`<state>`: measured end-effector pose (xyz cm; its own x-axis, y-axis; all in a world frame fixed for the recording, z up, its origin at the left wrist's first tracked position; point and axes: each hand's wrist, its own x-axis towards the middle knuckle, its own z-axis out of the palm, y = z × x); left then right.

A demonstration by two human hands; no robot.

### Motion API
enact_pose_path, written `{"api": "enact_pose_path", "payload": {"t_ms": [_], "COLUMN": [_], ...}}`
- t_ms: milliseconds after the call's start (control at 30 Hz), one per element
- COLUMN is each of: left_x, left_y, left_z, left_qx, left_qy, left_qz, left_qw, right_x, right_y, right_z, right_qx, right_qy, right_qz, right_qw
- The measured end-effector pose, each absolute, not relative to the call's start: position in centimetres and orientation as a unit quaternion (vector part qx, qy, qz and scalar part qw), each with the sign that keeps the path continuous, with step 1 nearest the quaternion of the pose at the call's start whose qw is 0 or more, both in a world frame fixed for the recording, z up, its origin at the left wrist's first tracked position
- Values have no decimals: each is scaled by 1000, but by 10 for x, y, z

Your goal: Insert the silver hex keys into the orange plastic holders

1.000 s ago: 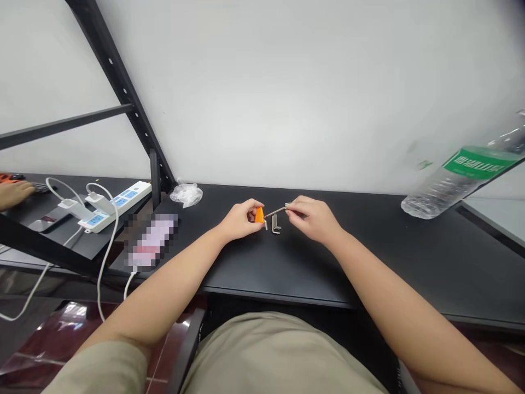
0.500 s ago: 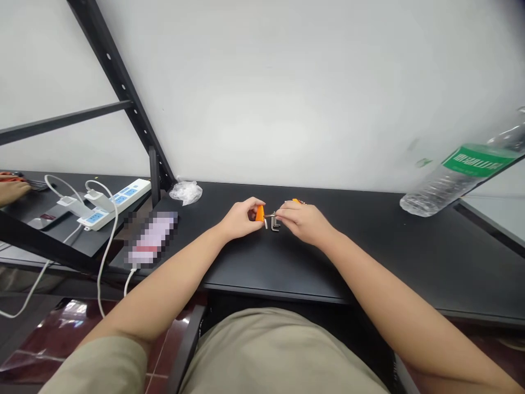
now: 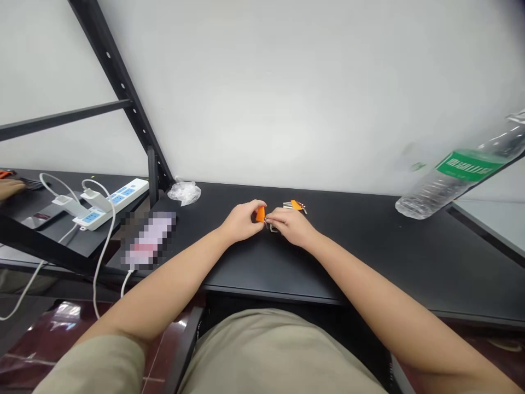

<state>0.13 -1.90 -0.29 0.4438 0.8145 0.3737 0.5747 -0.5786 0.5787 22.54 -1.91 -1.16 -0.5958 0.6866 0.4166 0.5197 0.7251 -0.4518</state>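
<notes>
My left hand (image 3: pixel 245 220) is closed around an orange holder (image 3: pixel 260 214), which stands tilted at its fingertips. Against the holder's right side, my right hand (image 3: pixel 292 225) pinches a small metal hex key, mostly covered by the fingers. More L-shaped hex keys (image 3: pixel 273 229) lie on the black table just under the right fingertips. Behind the right hand rests a second orange holder (image 3: pixel 296 205) with several metal keys in it.
Crumpled clear plastic (image 3: pixel 184 192) lies by the shelf post (image 3: pixel 153 172). A blurred phone (image 3: pixel 151 239) on a white cable and a power strip (image 3: pixel 110 205) are at left. A large plastic bottle (image 3: pixel 455 175) leans at right. Another person's hand (image 3: pixel 10 189) shows far left.
My right hand has moved left and slightly down, bringing the hex key against the orange holder. The second holder behind it has come into fuller view. My left hand stays put.
</notes>
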Motion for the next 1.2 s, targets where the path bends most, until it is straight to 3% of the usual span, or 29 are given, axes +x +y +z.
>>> {"api": "enact_pose_path", "payload": {"t_ms": [400,500,800,1200], "left_x": [-8,-9,-9,-10], "left_y": [-17,-17,-19,-18], "left_z": [2,5,8,4], "left_qx": [805,806,817,828], "left_qy": [441,444,449,393], "left_qz": [341,331,299,325], "left_qw": [205,212,206,233], "right_x": [225,224,231,229], "right_y": [-42,-42,-36,-40], "right_z": [-7,-3,10,11], "right_qx": [-379,-388,-351,-330], "right_qy": [-915,-904,-738,-733], "right_qz": [30,80,430,460], "right_qw": [134,159,383,377]}}
